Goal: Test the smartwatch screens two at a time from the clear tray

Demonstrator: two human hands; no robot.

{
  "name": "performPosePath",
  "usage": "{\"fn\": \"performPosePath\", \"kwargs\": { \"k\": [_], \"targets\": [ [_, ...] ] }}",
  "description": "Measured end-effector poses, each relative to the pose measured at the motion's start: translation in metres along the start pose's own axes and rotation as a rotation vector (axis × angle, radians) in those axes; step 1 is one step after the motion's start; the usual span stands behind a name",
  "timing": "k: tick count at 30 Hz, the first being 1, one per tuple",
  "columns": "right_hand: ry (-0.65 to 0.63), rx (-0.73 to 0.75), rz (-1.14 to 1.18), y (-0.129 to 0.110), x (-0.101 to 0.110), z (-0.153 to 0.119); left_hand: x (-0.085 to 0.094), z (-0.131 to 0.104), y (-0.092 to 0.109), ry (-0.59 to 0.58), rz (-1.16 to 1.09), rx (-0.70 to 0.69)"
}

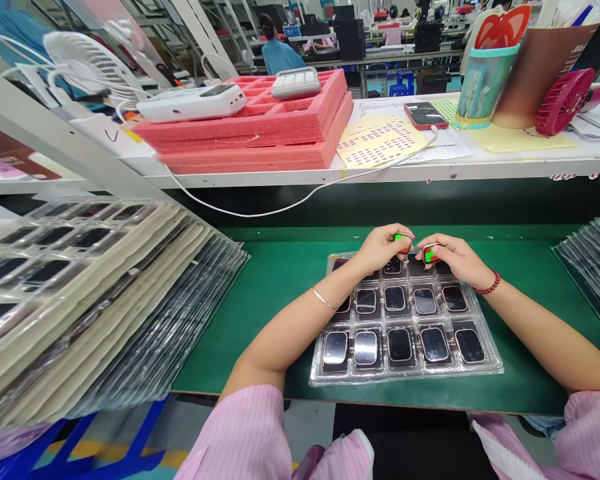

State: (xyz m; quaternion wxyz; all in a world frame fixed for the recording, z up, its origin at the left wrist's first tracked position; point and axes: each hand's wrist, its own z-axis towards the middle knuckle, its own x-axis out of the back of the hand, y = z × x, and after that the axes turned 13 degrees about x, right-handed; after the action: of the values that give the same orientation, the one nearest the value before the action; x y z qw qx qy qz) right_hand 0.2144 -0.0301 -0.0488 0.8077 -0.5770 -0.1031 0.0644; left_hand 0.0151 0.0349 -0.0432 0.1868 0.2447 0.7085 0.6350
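Observation:
A clear plastic tray lies on the green table, with several dark square watch-like devices in its compartments. Over its back edge, my left hand is closed on a small device whose screen shows green and red. Just to the right, my right hand grips a second device, its screen also green and red. The two hands are close together, and both devices are held above the back row. My forearms hide part of the tray's left side.
Stacked trays of devices fill the left side; more clear trays stand at the right edge. A white shelf behind holds pink foam, a phone, a cup and a magenta fan. A white cable hangs down.

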Motion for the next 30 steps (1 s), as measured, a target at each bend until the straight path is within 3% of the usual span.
{"fn": "performPosePath", "kwargs": {
  "k": [9,24,30],
  "targets": [
    [0.006,-0.023,0.022,0.007,0.002,0.001,0.001,0.002,-0.004,-0.066,-0.023,-0.017],
    [-0.006,0.072,-0.056,0.012,0.001,0.001,0.000,0.003,-0.005,-0.025,0.049,-0.059],
    [0.014,0.044,-0.070,0.007,0.001,0.001,0.000,0.002,-0.004,-0.048,0.033,-0.055]
  ]
}}
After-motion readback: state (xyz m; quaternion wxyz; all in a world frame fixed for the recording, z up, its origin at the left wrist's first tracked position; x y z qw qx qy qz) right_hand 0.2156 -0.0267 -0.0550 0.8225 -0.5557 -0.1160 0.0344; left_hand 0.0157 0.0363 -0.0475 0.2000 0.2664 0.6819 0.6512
